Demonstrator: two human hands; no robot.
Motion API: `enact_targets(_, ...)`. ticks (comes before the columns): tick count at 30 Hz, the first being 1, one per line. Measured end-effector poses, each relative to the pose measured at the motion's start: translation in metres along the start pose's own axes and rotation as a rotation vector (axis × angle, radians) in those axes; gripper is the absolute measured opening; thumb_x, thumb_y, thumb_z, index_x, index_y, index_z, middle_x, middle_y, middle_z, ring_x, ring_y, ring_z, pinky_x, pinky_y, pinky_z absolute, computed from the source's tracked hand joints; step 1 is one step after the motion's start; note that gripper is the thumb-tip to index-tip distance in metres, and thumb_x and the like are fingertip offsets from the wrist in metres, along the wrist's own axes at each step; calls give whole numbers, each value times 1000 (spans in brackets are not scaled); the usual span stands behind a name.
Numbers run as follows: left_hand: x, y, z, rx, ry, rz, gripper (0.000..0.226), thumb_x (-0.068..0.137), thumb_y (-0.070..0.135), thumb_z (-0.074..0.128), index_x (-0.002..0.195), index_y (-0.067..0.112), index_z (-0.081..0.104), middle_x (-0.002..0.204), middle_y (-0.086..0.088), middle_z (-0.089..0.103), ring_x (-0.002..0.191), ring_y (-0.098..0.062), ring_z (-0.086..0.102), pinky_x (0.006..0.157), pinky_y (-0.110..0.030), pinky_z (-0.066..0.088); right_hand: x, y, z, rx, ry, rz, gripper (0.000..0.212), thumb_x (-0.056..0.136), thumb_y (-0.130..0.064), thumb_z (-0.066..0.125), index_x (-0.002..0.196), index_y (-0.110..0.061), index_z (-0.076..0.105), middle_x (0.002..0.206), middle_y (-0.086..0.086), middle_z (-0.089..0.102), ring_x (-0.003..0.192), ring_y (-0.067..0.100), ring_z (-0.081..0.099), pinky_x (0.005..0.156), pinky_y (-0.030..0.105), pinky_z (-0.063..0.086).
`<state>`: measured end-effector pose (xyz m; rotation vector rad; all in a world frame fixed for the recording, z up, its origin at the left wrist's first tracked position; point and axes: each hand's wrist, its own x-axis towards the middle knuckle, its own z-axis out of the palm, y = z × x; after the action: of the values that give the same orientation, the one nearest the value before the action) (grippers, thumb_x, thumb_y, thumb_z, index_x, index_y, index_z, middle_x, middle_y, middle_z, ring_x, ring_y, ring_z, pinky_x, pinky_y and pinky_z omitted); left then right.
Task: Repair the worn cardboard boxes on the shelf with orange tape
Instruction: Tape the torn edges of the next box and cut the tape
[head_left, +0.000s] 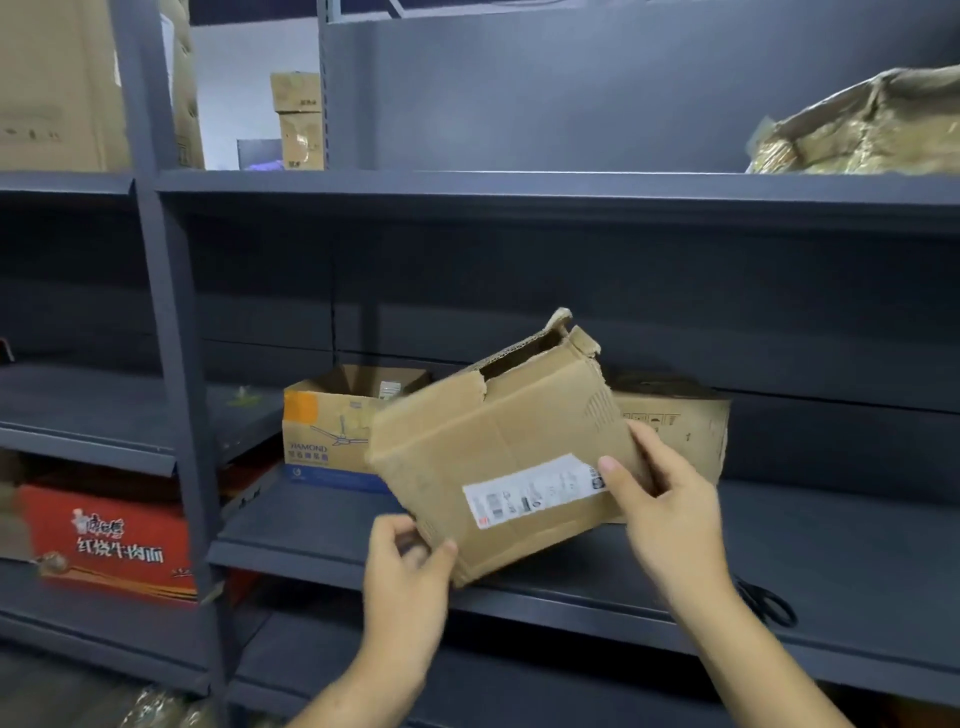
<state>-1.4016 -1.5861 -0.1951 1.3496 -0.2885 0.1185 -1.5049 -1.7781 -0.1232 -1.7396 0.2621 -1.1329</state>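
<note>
Grey shelf (779, 545): three boxes, one torn box (498, 447) in both hands.

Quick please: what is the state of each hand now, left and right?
Left hand: grips the lower corner of the torn cardboard box.
Right hand: holds the same box's right edge, thumb beside the white label.

view: single head camera, wide-angle, no second view to overlap
facing: forward and slightly down at the grey shelf (519, 582)
nearness: close, forearms entering from the bottom edge
centre: the torn cardboard box (498, 452) gripped between both hands
</note>
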Motion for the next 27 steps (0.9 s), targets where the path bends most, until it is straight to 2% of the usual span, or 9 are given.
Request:
enact_targets(3, -34, -14, 21, -63, -121, -183, 47, 64, 18, 84, 96, 8, 52, 100, -17, 67, 80, -15, 69, 85, -39, 57, -11, -15, -28, -154, 22, -174, 46, 88, -27, 72, 125, -51, 59, 131, -38, 54, 129, -9, 46, 108, 21, 36)
enact_targets(6, -57, -26, 47, -210, -248, -368, 53, 69, 25, 87, 113, 19, 57, 100, -15, 73, 93, -24, 72, 82, -37, 58, -16, -18, -53, -361, 40, -325, 48, 85, -22, 75, 126, -45, 64, 123, -53, 47, 127, -12, 42, 106, 9, 28)
enact_targets(8, -67, -31, 66, -289, -314, -455, 41, 88, 15, 76, 121, 27, 56, 99, -13, 77, 88, -26, 74, 82, -39, 58, -15, -17, -67, -483, 55, -399, 46, 86, -19, 76, 128, -33, 65, 122, -47, 49, 123, -7, 44, 104, 1, 24)
enact_targets(12, -79, -40, 88, -290, -429, -645, 29, 94, 30, 65, 122, 33, 57, 105, -12, 77, 88, -40, 74, 76, -43, 55, -15, -12, -83, -647, 68, -468, 44, 83, -26, 69, 126, -18, 69, 124, -27, 56, 120, 9, 47, 103, -2, 22)
enact_targets(17, -88, -42, 90, -175, -526, -753, 29, 92, 52, 59, 113, 33, 61, 95, -12, 78, 80, -45, 73, 72, -47, 58, -13, 3, -86, -727, 30, -581, 44, 82, -22, 73, 126, -16, 70, 129, -11, 65, 118, 22, 56, 96, 19, 44)
enact_targets(20, -84, -39, 77, -68, -496, -666, 42, 93, 40, 66, 82, -1, 65, 64, -22, 69, 44, -33, 61, 48, -32, 49, -6, 9, -81, -773, 31, -645, 43, 84, -23, 72, 126, -17, 70, 130, -10, 65, 119, 23, 57, 92, 28, 52)
enact_targets(23, -64, -29, 68, 45, -286, -433, 52, 90, 9, 71, 44, 17, 49, 42, -11, 44, 37, -18, 39, 50, -29, 31, 2, 14, -80, -763, 15, -651, 43, 84, -24, 71, 127, -20, 69, 131, -12, 63, 121, 25, 54, 90, 32, 53)
enact_targets(25, -43, -2, 69, 111, -146, -196, 40, 87, 8, 72, 56, 22, 51, 48, -1, 47, 47, -18, 44, 56, -33, 35, 7, 17, -79, -745, -7, -641, 44, 85, -24, 70, 129, -23, 68, 133, -16, 60, 125, 22, 51, 88, 32, 51)
enact_targets(27, -24, 33, 68, 28, -102, 21, 20, 81, 29, 76, 76, 37, 59, 64, 5, 59, 62, -13, 55, 64, -34, 44, 8, 20, -76, -737, -29, -640, 43, 86, -25, 69, 130, -25, 67, 134, -18, 59, 126, 20, 49, 89, 29, 49)
